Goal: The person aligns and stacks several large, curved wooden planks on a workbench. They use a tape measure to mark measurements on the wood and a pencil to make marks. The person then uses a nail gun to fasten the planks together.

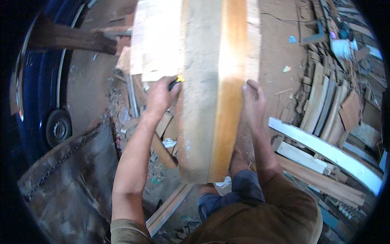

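Note:
A long, wide wooden board (200, 105), grey-brown with an orange-brown strip (228, 122) along its right side, runs away from me in the middle. At its left edge my left hand (159, 95) is closed around a small black-and-yellow hand tool (177, 82), whose exact kind is unclear. Across the board, my right hand (254, 95) touches the right edge with thumb and fingers pinched together. What those fingers hold, if anything, is hidden. Pale boards (158, 40) lie at the far end, washed out by bright light.
Scrap wood (164, 124) litters the ground to the left. A dark blue vehicle (38, 89) stands at far left, with a dark sheet (73, 175) nearer me. On the right are stacked timber (325, 97), a long white plank (325, 150) and a white bucket (342, 48).

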The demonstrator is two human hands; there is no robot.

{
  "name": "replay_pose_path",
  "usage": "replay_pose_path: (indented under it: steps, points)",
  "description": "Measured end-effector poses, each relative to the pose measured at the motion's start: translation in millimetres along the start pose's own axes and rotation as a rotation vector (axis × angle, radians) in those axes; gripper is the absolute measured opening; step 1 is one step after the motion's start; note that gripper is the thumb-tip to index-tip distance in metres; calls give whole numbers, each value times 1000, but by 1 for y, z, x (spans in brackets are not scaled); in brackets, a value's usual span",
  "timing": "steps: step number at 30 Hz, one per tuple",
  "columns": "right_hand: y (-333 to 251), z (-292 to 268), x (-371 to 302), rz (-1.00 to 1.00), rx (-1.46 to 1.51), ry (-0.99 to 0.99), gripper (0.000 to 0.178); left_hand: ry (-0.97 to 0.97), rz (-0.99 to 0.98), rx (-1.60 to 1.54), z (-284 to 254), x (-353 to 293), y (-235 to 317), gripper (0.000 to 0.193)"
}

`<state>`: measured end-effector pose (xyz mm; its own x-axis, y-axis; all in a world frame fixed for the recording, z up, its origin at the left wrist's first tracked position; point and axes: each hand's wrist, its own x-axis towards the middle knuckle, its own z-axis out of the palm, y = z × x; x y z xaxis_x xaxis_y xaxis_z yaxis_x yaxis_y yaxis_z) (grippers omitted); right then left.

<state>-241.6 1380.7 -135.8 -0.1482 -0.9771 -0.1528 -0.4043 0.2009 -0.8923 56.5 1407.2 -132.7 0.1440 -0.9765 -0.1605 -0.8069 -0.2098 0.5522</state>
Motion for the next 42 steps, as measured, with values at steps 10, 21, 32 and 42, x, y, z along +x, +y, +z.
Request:
replay_pose_path:
  steps: [10,21,32,42]
  points:
    - [119,-94,43,46,-266,-122,38,185,-22,253,4,-26,58,37]
    - [236,-371,-60,507,-667,-339,46,-26,-472,-586,51,-251,182,48]
    - [158,-573,-149,1416,786,-561,46,-363,-943,-919,105,-358,263,33]
    - [90,-636,2,1555,1155,-190,36,-329,-938,-842,162,-112,396,36]
